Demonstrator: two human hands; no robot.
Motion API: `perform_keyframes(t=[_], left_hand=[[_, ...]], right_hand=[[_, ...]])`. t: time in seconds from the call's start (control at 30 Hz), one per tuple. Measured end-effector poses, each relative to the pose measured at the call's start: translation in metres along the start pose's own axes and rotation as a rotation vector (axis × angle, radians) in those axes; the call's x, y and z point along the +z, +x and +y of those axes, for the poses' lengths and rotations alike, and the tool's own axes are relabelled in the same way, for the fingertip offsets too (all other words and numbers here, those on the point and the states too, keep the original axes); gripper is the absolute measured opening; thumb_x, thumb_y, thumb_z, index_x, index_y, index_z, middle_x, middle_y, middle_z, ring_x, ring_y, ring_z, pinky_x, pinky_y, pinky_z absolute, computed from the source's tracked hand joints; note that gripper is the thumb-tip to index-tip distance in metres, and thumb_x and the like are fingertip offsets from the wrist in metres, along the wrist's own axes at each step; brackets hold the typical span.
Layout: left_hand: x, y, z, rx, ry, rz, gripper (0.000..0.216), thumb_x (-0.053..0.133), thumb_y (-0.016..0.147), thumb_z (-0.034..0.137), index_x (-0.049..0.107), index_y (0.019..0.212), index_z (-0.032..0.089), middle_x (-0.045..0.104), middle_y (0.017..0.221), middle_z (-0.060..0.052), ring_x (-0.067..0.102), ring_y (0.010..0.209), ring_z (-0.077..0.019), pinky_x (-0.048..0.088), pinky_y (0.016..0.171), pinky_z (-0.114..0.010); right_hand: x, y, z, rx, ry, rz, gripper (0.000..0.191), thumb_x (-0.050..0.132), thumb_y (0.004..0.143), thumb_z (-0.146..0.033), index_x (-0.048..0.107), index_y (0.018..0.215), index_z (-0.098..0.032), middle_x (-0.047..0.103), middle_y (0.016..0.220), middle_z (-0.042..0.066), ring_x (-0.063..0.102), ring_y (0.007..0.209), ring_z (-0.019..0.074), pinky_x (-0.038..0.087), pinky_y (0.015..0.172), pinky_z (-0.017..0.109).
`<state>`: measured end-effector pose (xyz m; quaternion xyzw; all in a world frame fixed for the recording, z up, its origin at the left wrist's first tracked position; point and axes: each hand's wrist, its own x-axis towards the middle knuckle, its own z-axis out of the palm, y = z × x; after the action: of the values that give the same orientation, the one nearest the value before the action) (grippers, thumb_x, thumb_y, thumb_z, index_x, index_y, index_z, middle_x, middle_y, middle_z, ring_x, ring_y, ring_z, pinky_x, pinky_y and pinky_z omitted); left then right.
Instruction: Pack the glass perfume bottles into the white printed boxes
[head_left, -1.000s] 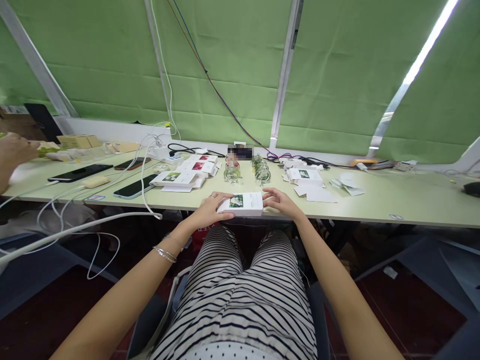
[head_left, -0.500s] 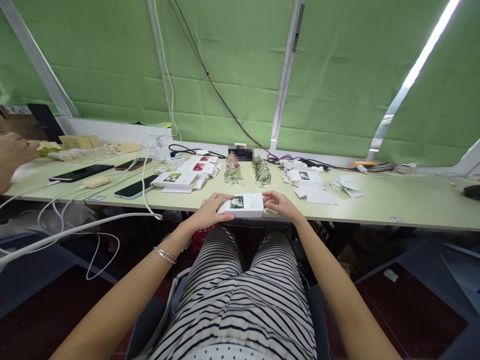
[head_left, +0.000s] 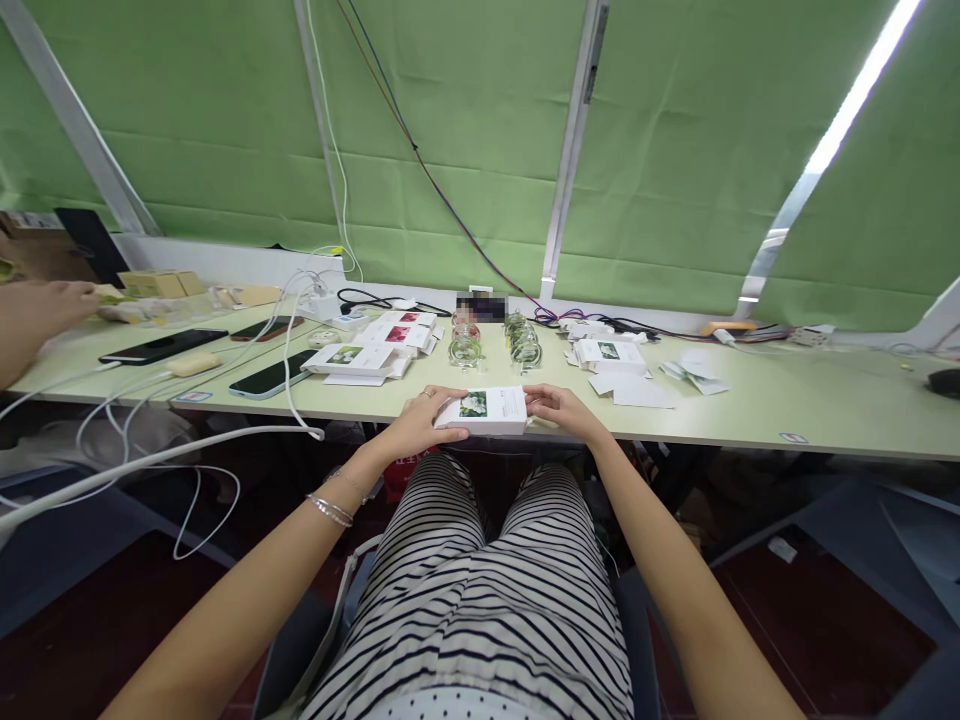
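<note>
At table edge, left hand [head_left: 417, 424] and right hand [head_left: 559, 408], fingers curled, clasp the white box [head_left: 486, 410].

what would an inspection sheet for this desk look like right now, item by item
surface: long pale green table, things spread over its left and middle
job's things: white flat cardboard box with a flower picture, lying flat at the near edge
clutter: stack of similar white boxes, clear glass jars, black smartphones, loose white paper slips
grippers: left hand grips the box's left end; right hand holds its right end
cables: white charging cables hang off the table's left part; red and blue wires run up the blinds
surroundings: green roller blinds behind; another person's hand at far left
</note>
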<state>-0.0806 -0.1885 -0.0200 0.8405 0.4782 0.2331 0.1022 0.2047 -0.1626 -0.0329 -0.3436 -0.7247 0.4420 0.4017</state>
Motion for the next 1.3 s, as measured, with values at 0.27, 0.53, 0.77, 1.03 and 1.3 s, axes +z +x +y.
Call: perform_keyframes(t=[0.27,0.53,0.77,1.03,1.3], left_hand=[[-0.0004,0.0000,0.0014,-0.009,0.000,-0.001,0.065,0.056,0.072,0.058,0.041,0.128,0.029,0.045,0.120,-0.006,0.044,0.113,-0.0277,0.029,0.099,-0.043],[0.0002,0.0003,0.0002,0.000,0.008,-0.005,0.066,0.056,0.072,0.060,0.040,0.128,0.029,0.045,0.120,-0.007,0.044,0.113,-0.0273,0.029,0.099,-0.043],[0.0009,0.0007,-0.0013,0.011,0.005,0.001,0.067,0.055,0.072,0.060,0.040,0.129,0.028,0.045,0.120,-0.007,0.044,0.113,-0.0276,0.029,0.099,-0.043],[0.0010,0.0009,-0.0006,-0.005,0.024,0.000,0.067,0.054,0.071,0.061,0.040,0.128,0.029,0.045,0.121,-0.007,0.044,0.113,-0.0282,0.028,0.099,-0.044],[0.0007,0.0006,-0.0001,-0.008,0.025,-0.008,0.067,0.054,0.071,0.062,0.040,0.129,0.030,0.045,0.121,-0.007,0.044,0.113,-0.0284,0.028,0.098,-0.045]], right_hand=[[-0.0006,0.0006,0.0017,-0.009,0.018,-0.007,0.043,0.065,0.073,-0.035,0.055,0.110,-0.017,0.062,0.101,0.008,0.064,0.088,0.0196,0.048,0.086,0.040],[-0.0003,0.0006,0.0018,-0.016,0.017,0.001,0.038,0.065,0.072,-0.035,0.056,0.104,-0.018,0.062,0.099,0.007,0.064,0.086,0.0189,0.049,0.084,0.039],[-0.0005,-0.0010,-0.0010,-0.005,0.004,-0.001,0.033,0.064,0.073,-0.034,0.055,0.101,-0.018,0.062,0.099,0.007,0.064,0.085,0.0178,0.050,0.083,0.037],[0.0023,0.0011,-0.0013,0.021,0.019,0.051,0.031,0.061,0.073,-0.027,0.051,0.102,-0.018,0.061,0.095,0.005,0.064,0.081,0.0150,0.050,0.082,0.036],[0.0021,0.0017,0.0005,-0.002,0.024,0.034,0.028,0.063,0.072,-0.028,0.057,0.098,-0.018,0.063,0.093,0.005,0.063,0.084,0.0158,0.050,0.084,0.037]])
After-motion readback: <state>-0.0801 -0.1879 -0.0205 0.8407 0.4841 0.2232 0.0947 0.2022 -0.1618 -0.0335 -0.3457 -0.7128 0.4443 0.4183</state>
